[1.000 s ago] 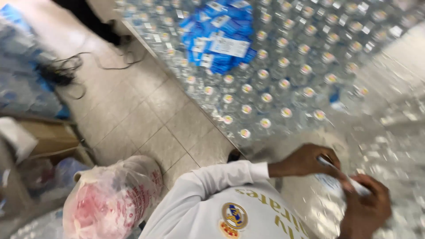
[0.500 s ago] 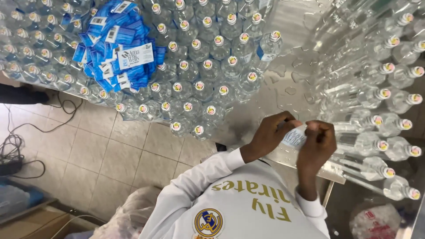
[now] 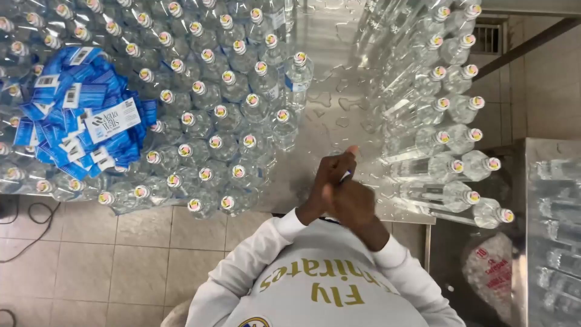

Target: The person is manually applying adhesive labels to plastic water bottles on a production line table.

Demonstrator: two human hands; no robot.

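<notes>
Pressing together, the hands (image 3: 342, 194) hide whatever they grasp; grip unclear.

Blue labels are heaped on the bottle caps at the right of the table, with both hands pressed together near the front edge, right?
Not quite. The head view shows the blue labels heaped on the bottle caps at the left. The hands are together near the table front edge.

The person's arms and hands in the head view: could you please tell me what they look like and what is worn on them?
Both hands, the left hand and the right hand, are bare: no gloves, and no rings or watch that I can make out. Both arms wear long white sleeves with snug cuffs at the wrists, part of a white shirt with gold lettering across the chest.
</notes>
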